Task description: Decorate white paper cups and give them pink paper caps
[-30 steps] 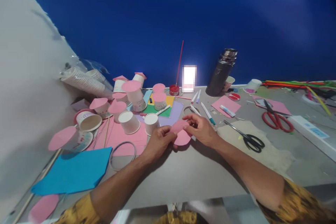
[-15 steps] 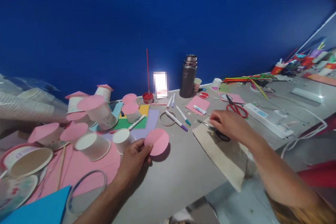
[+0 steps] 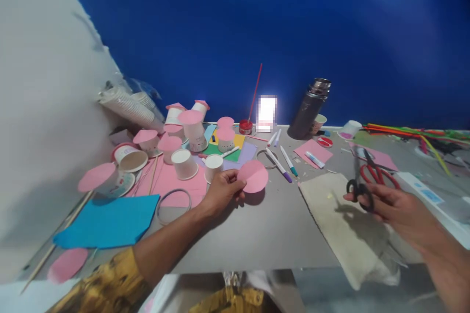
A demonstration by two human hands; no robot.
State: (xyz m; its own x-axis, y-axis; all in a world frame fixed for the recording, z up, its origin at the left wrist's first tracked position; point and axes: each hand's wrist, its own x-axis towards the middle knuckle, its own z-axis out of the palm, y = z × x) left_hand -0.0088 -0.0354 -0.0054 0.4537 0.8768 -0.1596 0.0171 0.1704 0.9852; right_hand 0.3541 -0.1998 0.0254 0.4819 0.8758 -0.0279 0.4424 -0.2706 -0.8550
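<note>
A round pink paper disc [image 3: 254, 176] is pinched between the thumb and fingers of my left hand [image 3: 224, 190], just above the grey table. A cut line seems to run in from its edge. My right hand [image 3: 389, 205] holds black-handled scissors [image 3: 360, 191] by the finger loops, blades pointing up, over a cream cloth [image 3: 330, 205]. Red-handled scissors [image 3: 378, 176] lie just behind that hand. Beside my left hand stand upturned white paper cups [image 3: 213, 166], and several others behind them carry pink paper tops [image 3: 191, 117].
A dark flask [image 3: 308, 110] stands at the back wall near a red pot [image 3: 246, 127] with a thin stick. Markers [image 3: 288, 160] lie mid-table. Blue paper [image 3: 110, 220] and a tape ring [image 3: 174, 205] are at left. A power strip [image 3: 428, 193] lies at right.
My right hand has lifted the black scissors off the cloth and moved them right, blades now upward. The view has swung left. My left hand still holds the pink disc.
</note>
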